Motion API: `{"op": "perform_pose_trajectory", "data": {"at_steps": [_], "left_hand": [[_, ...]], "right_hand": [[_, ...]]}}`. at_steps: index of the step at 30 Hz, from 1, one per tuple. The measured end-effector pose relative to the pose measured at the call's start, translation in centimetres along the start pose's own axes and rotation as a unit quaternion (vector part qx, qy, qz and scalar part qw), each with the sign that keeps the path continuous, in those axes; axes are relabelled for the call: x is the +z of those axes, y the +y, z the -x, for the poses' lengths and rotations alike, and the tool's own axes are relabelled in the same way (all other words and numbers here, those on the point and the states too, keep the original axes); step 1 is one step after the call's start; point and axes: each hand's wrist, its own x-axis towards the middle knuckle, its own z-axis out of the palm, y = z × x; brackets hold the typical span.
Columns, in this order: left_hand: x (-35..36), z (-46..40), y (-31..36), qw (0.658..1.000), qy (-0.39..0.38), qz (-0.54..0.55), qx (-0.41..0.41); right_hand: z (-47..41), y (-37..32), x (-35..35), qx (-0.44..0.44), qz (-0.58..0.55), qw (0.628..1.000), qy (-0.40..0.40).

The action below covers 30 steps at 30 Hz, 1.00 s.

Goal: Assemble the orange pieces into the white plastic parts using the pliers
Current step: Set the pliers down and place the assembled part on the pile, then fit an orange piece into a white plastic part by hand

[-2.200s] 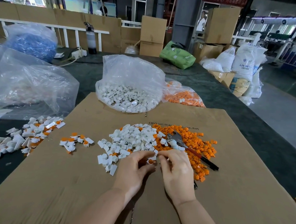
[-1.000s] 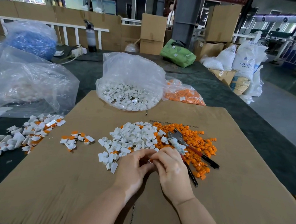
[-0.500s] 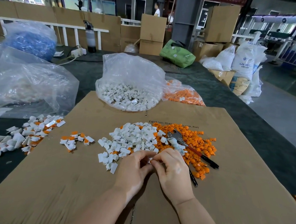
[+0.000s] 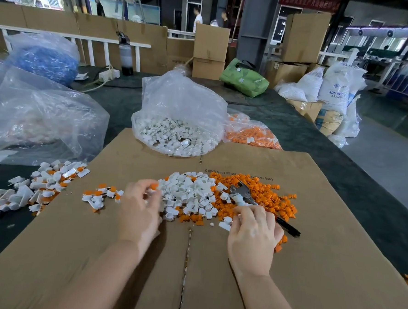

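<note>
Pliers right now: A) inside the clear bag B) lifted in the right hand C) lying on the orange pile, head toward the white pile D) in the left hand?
C: the pliers lie across the orange pieces, metal head beside the white parts; the right hand is at their handles.

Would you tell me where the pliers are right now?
In the head view, the pliers lie right of centre on the orange pieces, just beyond the right hand.

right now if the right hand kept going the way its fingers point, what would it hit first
Most likely the pliers: the right hand points up and away over the cardboard, its fingertips near the handles. Loose orange pieces lie around and beyond them. Depth is unclear, so contact may already exist.
</note>
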Motion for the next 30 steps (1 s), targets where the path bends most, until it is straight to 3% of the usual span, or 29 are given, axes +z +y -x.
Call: {"op": "perform_pose_trajectory", "data": {"at_steps": [2, 7, 11, 15, 17, 21, 25, 30], "left_hand": [[-1.4, -2.1, -0.9, 0.996, 0.035, -0.071, -0.031], [-3.4, -3.8, -2.3, 0.958, 0.008, -0.273, -0.092], [-3.5, -3.8, -2.2, 0.941, -0.011, -0.328, -0.084], [-2.4, -2.9, -1.0, 0.959, -0.004, -0.280, -0.051], [-1.4, -1.9, -0.1, 0.973, -0.006, -0.230, 0.004], [1.6, 1.0, 1.5, 0.975, -0.095, -0.151, 0.130], [4.5, 3.2, 1.6, 0.945, -0.173, -0.204, 0.189], [5.8, 3.7, 1.0, 0.935, -0.175, -0.249, 0.182]], "right_hand": [[0.0, 0.0, 0.1, -0.010, 0.012, 1.000, -0.004], [0.2, -0.2, 0.5, -0.067, 0.062, 0.995, -0.025], [0.1, -0.2, 0.8, -0.096, 0.104, 0.989, -0.038], [0.0, -0.3, 0.9, -0.108, 0.133, 0.984, -0.051], [0.0, -0.3, 0.9, -0.107, 0.143, 0.982, -0.056], [-0.1, -0.5, 0.8, -0.105, 0.150, 0.981, -0.067], [0.0, -0.5, 0.5, -0.117, 0.138, 0.982, -0.059], [-0.1, -0.3, 0.6, -0.133, 0.112, 0.984, -0.044]]}}
